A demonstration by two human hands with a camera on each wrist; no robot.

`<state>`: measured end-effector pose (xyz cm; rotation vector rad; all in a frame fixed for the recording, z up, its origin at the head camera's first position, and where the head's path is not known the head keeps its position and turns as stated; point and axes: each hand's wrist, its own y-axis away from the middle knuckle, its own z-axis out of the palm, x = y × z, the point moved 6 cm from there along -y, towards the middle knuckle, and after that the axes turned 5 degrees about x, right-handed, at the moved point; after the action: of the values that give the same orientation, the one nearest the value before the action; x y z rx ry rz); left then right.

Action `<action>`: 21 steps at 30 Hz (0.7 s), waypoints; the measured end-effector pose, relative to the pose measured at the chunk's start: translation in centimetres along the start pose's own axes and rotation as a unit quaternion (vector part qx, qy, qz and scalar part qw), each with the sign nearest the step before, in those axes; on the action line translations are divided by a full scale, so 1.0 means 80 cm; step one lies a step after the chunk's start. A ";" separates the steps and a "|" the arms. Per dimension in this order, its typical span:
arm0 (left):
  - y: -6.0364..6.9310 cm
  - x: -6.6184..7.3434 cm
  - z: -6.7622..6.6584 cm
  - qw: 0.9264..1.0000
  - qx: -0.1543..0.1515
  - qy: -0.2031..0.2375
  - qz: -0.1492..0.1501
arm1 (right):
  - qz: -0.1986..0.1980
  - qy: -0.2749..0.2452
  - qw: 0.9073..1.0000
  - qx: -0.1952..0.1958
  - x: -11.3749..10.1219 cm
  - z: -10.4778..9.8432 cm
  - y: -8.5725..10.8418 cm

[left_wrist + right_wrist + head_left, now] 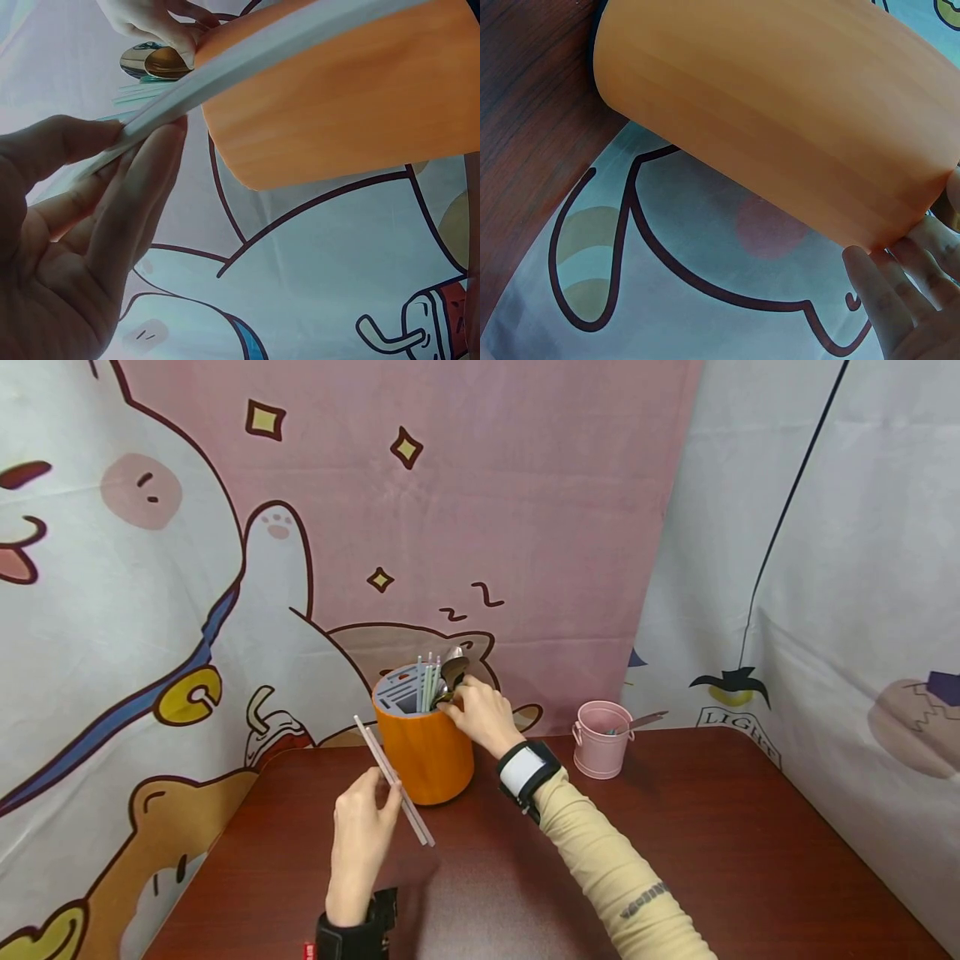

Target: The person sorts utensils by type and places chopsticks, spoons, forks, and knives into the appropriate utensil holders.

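Note:
Thumb and fingers of my left hand (363, 822) pinch a pair of pale chopsticks (414, 814), held slanting in front of an orange utensil holder (426, 762). The holder stands upright, with a grey slotted top (396, 691). Several light green chopsticks (428, 683) stick up from it beside metal spoons (454, 668). At the rim's right side is my right hand (483, 714), its fingertips touching the holder's edge close to the spoons. In the right wrist view a bit of spoon (946, 213) shows between the thumb and fingers; whether they grip it is unclear.
A small pink bucket (598, 756) with side handles stands to the right, a utensil handle (649, 719) leaning out of it. The dark red-brown table (510, 893) runs back to a printed cloth backdrop (570, 527).

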<state>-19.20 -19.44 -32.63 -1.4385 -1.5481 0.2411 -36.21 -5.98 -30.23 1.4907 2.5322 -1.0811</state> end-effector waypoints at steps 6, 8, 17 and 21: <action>-0.001 0.006 -0.006 0.999 0.031 0.004 0.018 | -0.001 0.001 1.000 0.001 -0.001 -0.001 0.000; -0.001 0.006 -0.008 0.999 0.031 0.004 0.015 | 0.000 0.000 1.000 0.000 -0.001 0.000 0.000; 0.000 0.014 -0.018 0.998 0.054 0.018 0.014 | 0.001 0.000 1.000 -0.002 0.000 0.000 0.000; 0.000 0.018 -0.024 0.996 0.077 0.021 0.028 | 0.000 0.001 1.000 -0.003 0.000 0.001 0.000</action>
<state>-17.50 -19.07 -30.92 -1.3577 -1.4250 0.3548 -36.24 -5.99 -30.30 1.4917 2.5330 -1.0718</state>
